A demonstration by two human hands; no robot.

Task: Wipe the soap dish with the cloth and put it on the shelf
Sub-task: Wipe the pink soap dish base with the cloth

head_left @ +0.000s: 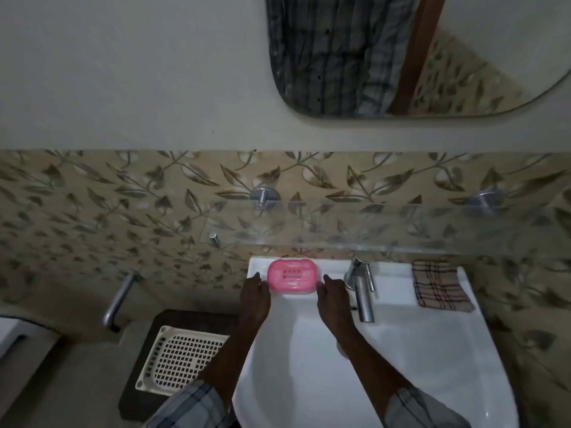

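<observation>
A pink soap dish (pixel 292 276) lies on the back ledge of the white sink (pixel 401 350), left of the tap. My left hand (pixel 255 296) is at its left end and my right hand (pixel 333 293) at its right end, fingertips touching or almost touching the dish. Whether the fingers grip it is not plain. A checked brown cloth (pixel 440 285) lies folded on the ledge at the far right, away from both hands. A clear glass shelf (pixel 401 225) hangs on the wall just above the sink, with nothing on it.
A chrome tap (pixel 361 288) stands between the dish and the cloth. A mirror (pixel 401 57) hangs above the shelf. Left of the sink are a wall tap (pixel 119 299) and a white perforated tray (pixel 182 359) on a dark stool.
</observation>
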